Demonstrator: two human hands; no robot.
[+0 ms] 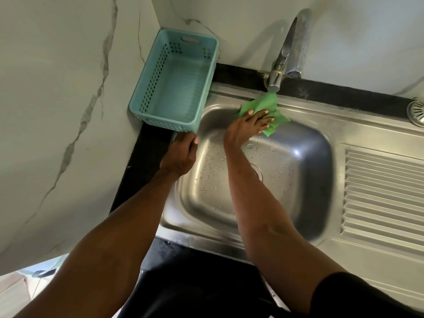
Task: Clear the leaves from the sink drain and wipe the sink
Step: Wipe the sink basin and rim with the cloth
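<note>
A stainless steel sink [305, 171] fills the middle of the view, its basin wet with water drops. My right hand [247, 127] presses a green cloth [263, 106] with straight fingers against the basin's far rim, just below the tap. My left hand [181, 154] grips the sink's left rim beside the blue basket. The drain [258, 172] is mostly hidden behind my right forearm; I see no leaves in the basin.
An empty blue plastic basket [174, 81] stands on the black counter at the sink's far left corner. A chrome tap [286, 53] rises behind the basin. The ribbed draining board [380, 193] lies to the right, with a round metal strainer [416, 111] at the far right edge.
</note>
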